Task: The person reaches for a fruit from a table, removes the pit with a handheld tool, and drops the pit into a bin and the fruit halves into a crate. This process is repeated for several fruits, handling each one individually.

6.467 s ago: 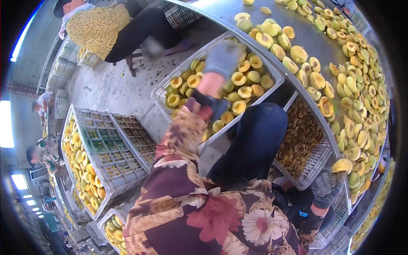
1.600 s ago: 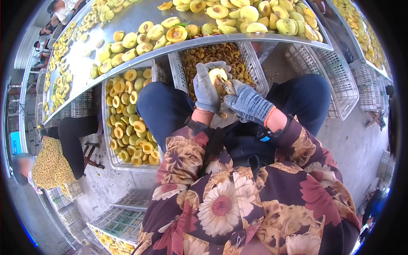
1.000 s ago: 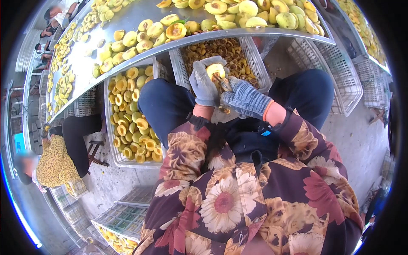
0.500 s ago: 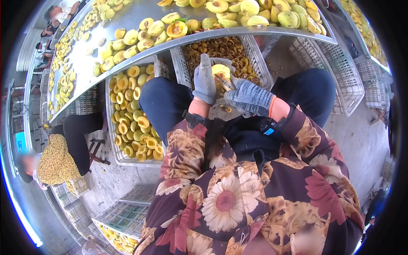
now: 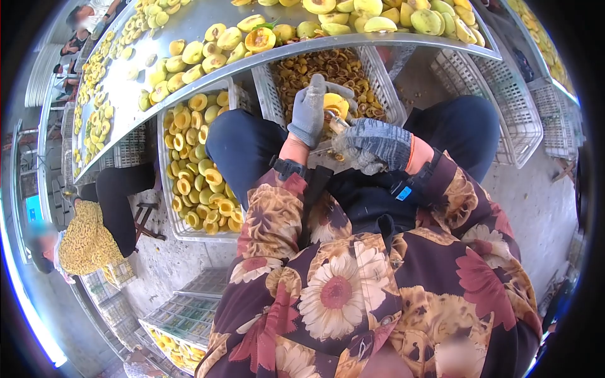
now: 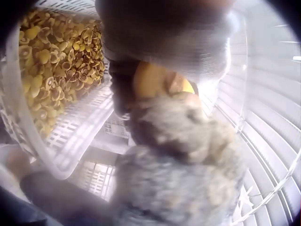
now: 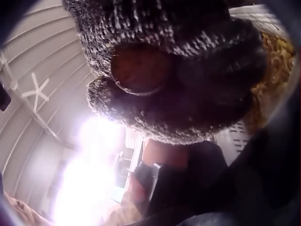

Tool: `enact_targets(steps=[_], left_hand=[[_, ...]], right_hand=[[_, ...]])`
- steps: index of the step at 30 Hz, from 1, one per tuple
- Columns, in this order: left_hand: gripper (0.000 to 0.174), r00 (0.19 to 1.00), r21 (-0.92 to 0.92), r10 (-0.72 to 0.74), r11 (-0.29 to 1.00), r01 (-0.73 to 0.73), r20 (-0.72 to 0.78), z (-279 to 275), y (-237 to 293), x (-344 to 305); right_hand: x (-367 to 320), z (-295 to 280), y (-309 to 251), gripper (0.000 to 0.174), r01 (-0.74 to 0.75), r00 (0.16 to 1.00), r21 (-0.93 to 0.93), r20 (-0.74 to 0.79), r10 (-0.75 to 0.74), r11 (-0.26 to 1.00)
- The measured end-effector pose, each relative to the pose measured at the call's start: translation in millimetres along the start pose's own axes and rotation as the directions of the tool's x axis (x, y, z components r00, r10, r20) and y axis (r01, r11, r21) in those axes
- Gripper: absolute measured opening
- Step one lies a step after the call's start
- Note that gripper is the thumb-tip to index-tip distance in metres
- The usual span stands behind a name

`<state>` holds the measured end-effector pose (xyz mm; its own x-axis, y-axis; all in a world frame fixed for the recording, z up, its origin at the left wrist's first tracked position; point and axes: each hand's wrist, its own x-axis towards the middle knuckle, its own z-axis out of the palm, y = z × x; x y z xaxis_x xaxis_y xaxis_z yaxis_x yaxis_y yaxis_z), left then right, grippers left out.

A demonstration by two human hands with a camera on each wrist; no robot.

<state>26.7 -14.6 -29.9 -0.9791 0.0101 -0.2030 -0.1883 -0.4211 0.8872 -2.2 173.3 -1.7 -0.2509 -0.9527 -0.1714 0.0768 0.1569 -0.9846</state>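
Note:
A halved yellow fruit (image 5: pixel 336 105) rests in the left hand (image 5: pixel 310 112), whose gloved fingers curl behind it with the thumb raised. The right hand (image 5: pixel 377 145), in a blue-grey knitted glove, grips a small tool (image 5: pixel 338 124) whose tip meets the cut face of the fruit. In the left wrist view the fruit (image 6: pixel 153 81) shows between the two gloves, with the right hand (image 6: pixel 178 165) blurred below it. The right wrist view shows the right hand (image 7: pixel 174 70) curled around a round brown end (image 7: pixel 141 68), probably the tool's handle.
Beyond the hands, a crate (image 5: pixel 381 79) holds brown and yellow scraps. Halved fruit fills a crate (image 5: pixel 200 234) at the left. A metal table (image 5: pixel 208 14) carries many fruit halves. Empty-looking crates (image 5: pixel 517 107) stand at the right; another person (image 5: pixel 91 239) sits at the left.
Since the oldest frame, both hands have come together at the fruit; earlier one reached over the fruit crate. Over the last second, the fruit has tilted and the right hand has turned and shifted slightly right.

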Motion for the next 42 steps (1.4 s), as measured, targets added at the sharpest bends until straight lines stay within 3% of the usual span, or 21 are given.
enact_targets(steps=[3, 6, 8, 10, 12, 13, 14, 15, 16, 17, 18, 19, 20, 21, 23, 25, 29, 31, 35, 38, 42], left_hand=[[0.068, 0.998, -0.176, 0.041, 0.983, -0.049, -0.046, 3.7, -0.8, 0.9], [0.071, 0.986, -0.404, 0.076, 0.905, -0.130, -0.145, 5.3, -9.1, 4.2], [0.070, 0.974, -0.522, 0.067, 0.835, -0.174, -0.219, 1.1, -11.0, 6.8], [0.064, 0.978, -0.556, 0.064, 0.814, -0.168, -0.201, -4.3, -11.3, 5.1], [0.061, 0.979, -0.556, 0.085, 0.812, -0.175, -0.184, -8.6, -9.2, 3.2], [0.049, 0.975, -0.555, 0.077, 0.811, -0.183, -0.208, -9.0, -7.3, 3.9], [0.042, 0.967, -0.431, 0.118, 0.878, -0.208, -0.226, -11.8, -12.6, 8.6], [0.039, 0.957, -0.298, 0.158, 0.927, -0.228, -0.242, -14.3, -18.2, 12.5], [0.040, 0.937, -0.211, 0.125, 0.956, -0.201, -0.326, -15.2, -23.2, 14.1], [0.040, 0.859, 0.307, 0.300, 0.935, -0.178, -0.415, -10.5, -25.6, 8.9], [0.040, 0.770, 0.730, 0.471, 0.684, -0.010, -0.431, -4.4, -30.2, 11.3], [0.039, 0.606, 0.986, 0.787, 0.165, -0.027, -0.115, -16.9, -63.4, 27.9], [0.038, 0.759, 0.816, 0.548, 0.577, -0.038, -0.352, 2.0, -25.1, 5.0], [0.036, 0.712, 0.791, 0.630, 0.586, -0.176, -0.308, 7.5, -16.6, 0.5], [0.035, 0.636, 0.771, 0.739, 0.533, -0.350, -0.223, 6.9, 11.8, -7.1], [0.036, 0.522, 0.807, 0.831, 0.438, -0.396, -0.194, -3.3, 47.0, -24.2], [0.027, 0.247, 0.913, 0.894, 0.402, -0.073, -0.374, -82.1, 106.4, -88.9], [0.029, 0.223, 0.906, 0.880, 0.420, 0.050, -0.420, -166.5, 92.9, -110.5], [0.036, 0.235, 0.592, 0.584, 0.551, 0.588, -0.777, -275.4, 42.3, -154.2], [0.035, 0.285, 0.507, 0.443, 0.543, 0.669, -0.850, -305.8, 5.7, -154.7], [0.027, 0.318, 0.446, 0.467, 0.192, 0.874, -0.825, -297.5, 5.5, -146.8]], right_hand=[[-3.0, 8.0, -13.9, 0.024, -0.202, 0.963, 0.693, 0.011, 0.270, 0.692], [14.0, 9.1, 9.0, 0.021, -0.371, 0.929, 0.927, 0.369, 0.035, 0.058], [7.1, 17.0, -7.0, 0.022, -0.239, 0.954, 0.821, 0.098, 0.285, 0.518], [5.6, 17.3, -25.6, 0.024, -0.201, 0.945, 0.707, -0.043, 0.325, 0.678], [4.9, 7.6, -31.6, 0.025, -0.196, 0.957, 0.781, 0.021, 0.289, 0.592], [-0.1, -1.1, -20.6, 0.026, -0.117, 0.961, 0.674, -0.109, 0.255, 0.729], [6.6, -9.2, -12.0, 0.023, -0.261, 0.887, -0.032, -0.403, 0.226, 0.965], [6.6, -16.4, -11.7, 0.024, -0.487, 0.869, -0.564, -0.393, 0.302, 0.667], [9.5, -21.4, -10.4, 0.025, -0.458, 0.852, -0.883, -0.404, 0.332, 0.099], [6.2, -27.4, 11.8, 0.025, -0.535, 0.816, -0.753, -0.578, 0.003, 0.383], [2.2, -33.2, 33.9, 0.025, -0.363, 0.665, -0.674, -0.671, -0.327, 0.644], [-0.3, -44.0, 46.7, 0.033, -0.310, 0.659, -0.590, -0.698, -0.279, 0.745], [4.7, -17.4, -12.6, 0.039, -0.571, 0.537, -0.075, -0.787, 0.303, 0.817], [3.9, -17.9, -13.0, 0.040, -0.603, 0.521, -0.048, -0.780, 0.347, 0.796], [-3.6, -38.0, 33.3, 0.038, -0.540, 0.637, -0.403, -0.770, 0.045, 0.739], [-8.5, -44.2, 49.0, 0.037, -0.531, 0.674, -0.400, -0.733, 0.086, 0.747], [-2.2, -26.7, 35.1, 0.032, -0.596, 0.643, -0.255, -0.720, 0.262, 0.761], [-4.3, -28.9, 45.6, 0.030, -0.603, 0.658, -0.276, -0.703, 0.272, 0.748], [0.5, -17.1, 51.3, 0.037, -0.598, 0.705, -0.348, -0.657, 0.268, 0.722], [2.0, -12.7, 48.7, 0.041, -0.577, 0.760, -0.504, -0.620, 0.196, 0.642], [10.5, -1.2, 36.9, 0.039, -0.543, 0.789, -0.576, -0.599, 0.136, 0.611]])
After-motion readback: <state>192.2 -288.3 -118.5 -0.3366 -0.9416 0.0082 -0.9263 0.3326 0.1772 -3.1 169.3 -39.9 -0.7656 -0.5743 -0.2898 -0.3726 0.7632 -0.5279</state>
